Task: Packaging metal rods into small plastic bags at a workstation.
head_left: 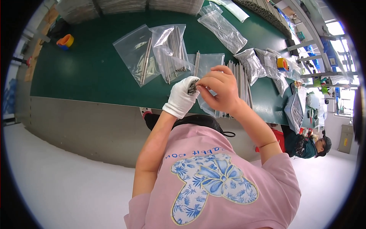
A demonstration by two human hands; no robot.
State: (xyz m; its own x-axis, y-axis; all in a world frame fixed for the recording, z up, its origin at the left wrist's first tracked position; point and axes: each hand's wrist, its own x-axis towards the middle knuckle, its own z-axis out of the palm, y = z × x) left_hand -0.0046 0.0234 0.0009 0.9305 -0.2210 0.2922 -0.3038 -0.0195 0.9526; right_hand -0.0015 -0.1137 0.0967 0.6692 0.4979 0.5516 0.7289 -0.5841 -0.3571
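My left hand [179,100], in a white glove, is closed around a bundle of thin metal rods [192,87], whose ends point up toward me. At those ends, the thumb and fingertips of my bare right hand [220,89] are pinched together. Whether they grip a single rod is too small to tell. Just beyond the glove, a few loose rods [197,64] lie by a flat clear bag [213,59]. To the right of my right hand is a row of many more metal rods [240,80], partly hidden by that hand.
Clear bags with rods inside, one [131,57] and another [167,38], lie on the green table [91,72]. Filled bags [251,66] and a yellow tape roll [282,64] sit at right; another tape roll [65,40] is far left. A person [307,147] is at the right.
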